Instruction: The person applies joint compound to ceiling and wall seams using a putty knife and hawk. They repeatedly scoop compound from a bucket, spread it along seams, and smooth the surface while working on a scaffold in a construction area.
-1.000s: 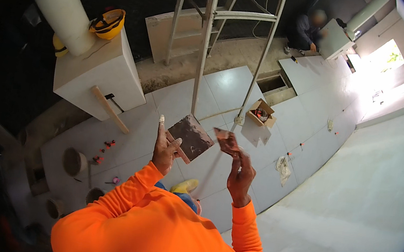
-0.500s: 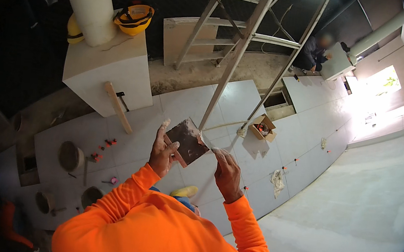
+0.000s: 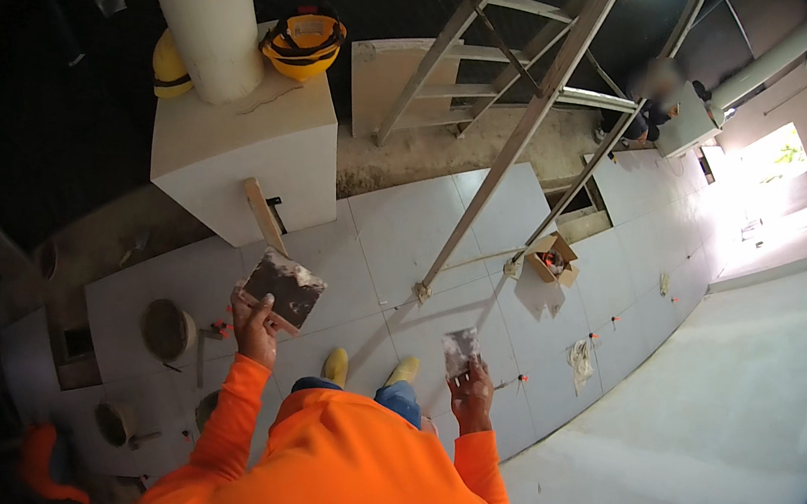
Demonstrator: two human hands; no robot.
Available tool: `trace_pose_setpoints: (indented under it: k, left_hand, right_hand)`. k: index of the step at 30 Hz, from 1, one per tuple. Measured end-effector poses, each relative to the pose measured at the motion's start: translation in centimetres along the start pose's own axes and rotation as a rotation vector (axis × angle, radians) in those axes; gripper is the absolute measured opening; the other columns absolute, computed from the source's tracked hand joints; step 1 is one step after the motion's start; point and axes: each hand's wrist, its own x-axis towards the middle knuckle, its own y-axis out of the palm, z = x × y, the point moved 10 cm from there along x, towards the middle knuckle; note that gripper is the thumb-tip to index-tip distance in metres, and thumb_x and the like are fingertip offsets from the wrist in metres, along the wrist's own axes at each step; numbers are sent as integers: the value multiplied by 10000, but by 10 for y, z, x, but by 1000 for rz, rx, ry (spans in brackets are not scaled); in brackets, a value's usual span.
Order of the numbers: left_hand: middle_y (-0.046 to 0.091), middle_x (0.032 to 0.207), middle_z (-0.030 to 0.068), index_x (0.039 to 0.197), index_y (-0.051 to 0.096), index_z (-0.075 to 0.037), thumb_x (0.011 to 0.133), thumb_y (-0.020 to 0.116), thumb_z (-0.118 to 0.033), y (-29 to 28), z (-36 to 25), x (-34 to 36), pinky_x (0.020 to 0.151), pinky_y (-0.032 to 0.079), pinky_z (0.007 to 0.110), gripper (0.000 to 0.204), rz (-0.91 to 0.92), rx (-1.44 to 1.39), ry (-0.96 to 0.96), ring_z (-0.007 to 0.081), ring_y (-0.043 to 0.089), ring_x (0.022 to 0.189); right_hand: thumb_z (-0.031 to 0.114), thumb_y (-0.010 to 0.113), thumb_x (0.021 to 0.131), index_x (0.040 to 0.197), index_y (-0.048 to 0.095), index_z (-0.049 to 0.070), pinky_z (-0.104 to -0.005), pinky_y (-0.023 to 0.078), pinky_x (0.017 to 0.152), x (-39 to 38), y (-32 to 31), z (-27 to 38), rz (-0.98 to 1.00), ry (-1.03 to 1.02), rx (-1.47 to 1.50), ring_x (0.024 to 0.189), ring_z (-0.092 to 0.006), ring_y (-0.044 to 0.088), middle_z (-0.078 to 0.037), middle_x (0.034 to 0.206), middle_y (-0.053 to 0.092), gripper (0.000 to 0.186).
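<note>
My left hand (image 3: 256, 327) is closed on the edge of a square flat slab (image 3: 284, 290), thumb on top. The slab has a dark brown face smeared with whitish paste and a pinkish edge. Off to the right, my right hand (image 3: 471, 398) grips a thin grey scraper blade (image 3: 460, 351) streaked with white; any handle is hidden in the palm. A wide gap separates slab and blade. Below and between my hands, yellow boots (image 3: 336, 365) stand on the grey floor tiles (image 3: 358, 297).
A stepladder (image 3: 526, 156) stands ahead, near an open cardboard box (image 3: 552, 260). Yellow helmets (image 3: 305, 44) rest by a column on a white block (image 3: 242, 172), with a wooden plank (image 3: 265, 217) against it. Buckets (image 3: 168, 331) sit at left; a person (image 3: 642, 115) crouches far right.
My hands have moved apart. The blade has come away from the slab's edge to the right, and the slab has gone left. The view has shifted, showing both boots.
</note>
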Motion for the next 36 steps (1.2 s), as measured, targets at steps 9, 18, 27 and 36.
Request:
trace_pose_setpoints:
  k: [9,18,27,36]
  left_hand:
    - [677,1054,17,1456,460,-123,914,741,-201,-40,48,12,948,521,383,616,-155,-563,-191,163,651,1015]
    - [662,1245,41,1363,521,-127,997,598,-186,12,64,-25,962,558,363,379,-177,-615,-132,194,669,1104]
    - [694,1190,26,1310,562,-165,928,680,-288,51,106,-52,876,556,371,418,-280,-484,-225,202,686,1069]
    - [620,1292,54,1412,470,-163,1038,534,-233,115,64,-31,998,526,460,386,-120,-385,-115,246,633,1167]
  right_hand:
    - [399,440,1048,1179,639,255,-339,474,791,32,21,21,133,117,8,1002,-110,599,85,1144,664,278]
    - [166,567,987,1186,618,140,-334,466,625,66,20,40,167,198,29,877,-171,606,7,1054,650,207]
    - [178,605,962,1066,649,117,-340,495,592,95,-7,76,224,249,8,774,-197,651,-9,883,659,128]
    - [141,631,971,1188,640,71,-333,571,748,87,84,110,428,87,-199,865,-158,662,-32,1012,677,228]
